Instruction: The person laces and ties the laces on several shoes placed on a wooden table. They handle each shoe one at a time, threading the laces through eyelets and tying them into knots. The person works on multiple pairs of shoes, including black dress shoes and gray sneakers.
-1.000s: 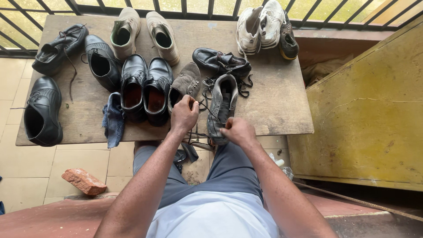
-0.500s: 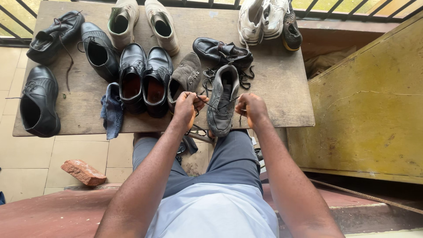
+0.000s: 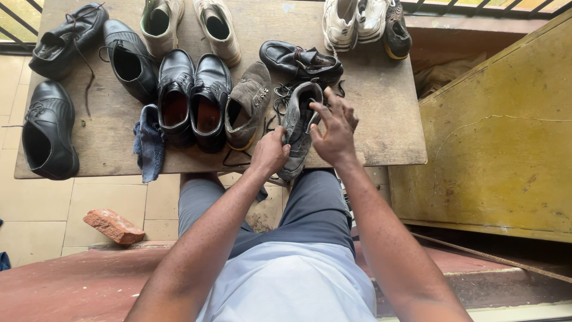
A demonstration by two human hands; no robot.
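Resting at the near edge of the wooden table (image 3: 381, 113), the grey lace-up shoe (image 3: 298, 128) is worn and scuffed, its opening upward and dark laces loose around its top. Your left hand (image 3: 269, 154) is clenched against the shoe's left side near the heel, grasping it. Your right hand (image 3: 333, 128) lies on the shoe's right side, fingers (image 3: 342, 107) spread and released. Just left of your grip stands a brown suede boot (image 3: 247, 104); beyond it lies a black shoe (image 3: 301, 62).
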